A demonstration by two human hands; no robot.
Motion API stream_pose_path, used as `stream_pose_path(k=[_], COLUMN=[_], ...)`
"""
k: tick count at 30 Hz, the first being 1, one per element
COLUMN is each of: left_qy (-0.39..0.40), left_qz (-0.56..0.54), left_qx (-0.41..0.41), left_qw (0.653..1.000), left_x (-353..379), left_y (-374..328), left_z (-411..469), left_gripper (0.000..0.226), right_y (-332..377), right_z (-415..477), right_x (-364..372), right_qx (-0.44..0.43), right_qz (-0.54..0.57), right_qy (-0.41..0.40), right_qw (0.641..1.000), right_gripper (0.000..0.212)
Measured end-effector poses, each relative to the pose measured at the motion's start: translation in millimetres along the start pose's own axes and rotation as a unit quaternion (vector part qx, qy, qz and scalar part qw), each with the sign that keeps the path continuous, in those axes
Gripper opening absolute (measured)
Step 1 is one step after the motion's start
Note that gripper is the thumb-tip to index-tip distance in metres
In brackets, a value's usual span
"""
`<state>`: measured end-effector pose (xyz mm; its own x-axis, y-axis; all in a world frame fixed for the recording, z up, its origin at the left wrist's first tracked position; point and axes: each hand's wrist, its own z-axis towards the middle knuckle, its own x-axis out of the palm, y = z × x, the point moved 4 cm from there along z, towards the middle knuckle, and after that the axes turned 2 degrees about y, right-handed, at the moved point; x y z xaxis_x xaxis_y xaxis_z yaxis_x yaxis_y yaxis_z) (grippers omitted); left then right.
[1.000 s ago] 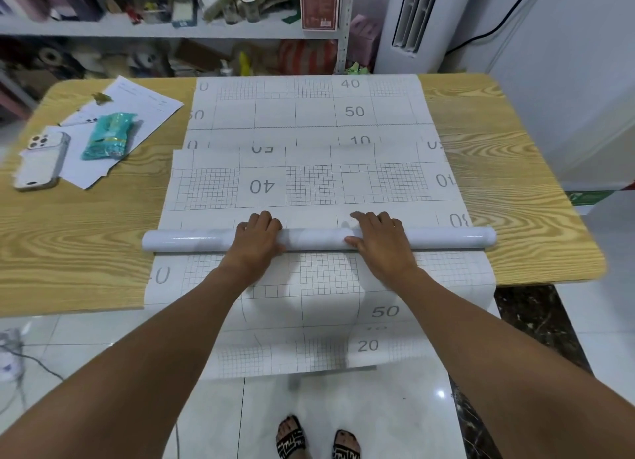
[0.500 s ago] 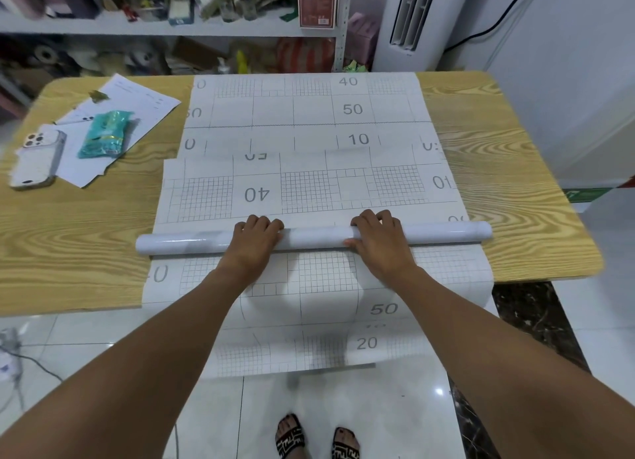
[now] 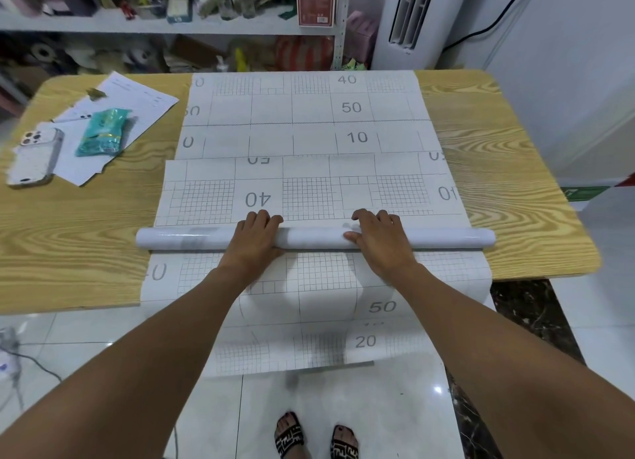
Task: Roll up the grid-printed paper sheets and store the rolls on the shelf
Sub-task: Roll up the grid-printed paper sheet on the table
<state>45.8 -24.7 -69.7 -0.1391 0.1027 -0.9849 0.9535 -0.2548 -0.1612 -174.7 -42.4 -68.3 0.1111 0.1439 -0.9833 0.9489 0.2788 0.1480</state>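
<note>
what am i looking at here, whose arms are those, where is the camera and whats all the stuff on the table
There is no machine here. A person wears a wide-angle camera on the head, so you look down along their own arms. The left hand and right hand both curl their fingers over a white paper roll lying across the wooden table. Under and beyond it lie flat grid-printed sheets with numbers; one hangs off the near edge. At the left are a phone, a teal packet and loose papers. Behind the table stands a cluttered shelf.
</note>
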Motion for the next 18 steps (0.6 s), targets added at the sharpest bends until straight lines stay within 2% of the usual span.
stream_pose_path(k=[6, 11, 16, 18], left_qy=[0.017, -0.005, 0.013, 0.011], left_qz=[-0.032, -0.030, -0.015, -0.024], left_qx=[-0.016, -0.020, -0.018, -0.022], left_qw=[0.999, 0.999, 1.000, 0.999], left_x=[2.1, -2.0, -3.3, -3.4], left_y=[1.7, 3.2, 3.5, 3.1], left_z=[0.0, -4.8, -6.6, -7.0], left_gripper=[0.042, 0.040, 0.039, 0.041], right_y=[0.3, 0.9, 2.8, 3.2], right_z=[-3.3, -4.1, -5.9, -6.2], right_x=[2.1, -0.6, -1.6, -1.8], right_qx=[-0.013, -0.023, -0.052, -0.049], right_qz=[-0.020, 0.001, 0.035, 0.041], right_qy=[-0.020, -0.001, 0.028, 0.020], right_qw=[0.999, 1.000, 0.998, 0.998], right_gripper=[0.043, 0.048, 0.060, 0.058])
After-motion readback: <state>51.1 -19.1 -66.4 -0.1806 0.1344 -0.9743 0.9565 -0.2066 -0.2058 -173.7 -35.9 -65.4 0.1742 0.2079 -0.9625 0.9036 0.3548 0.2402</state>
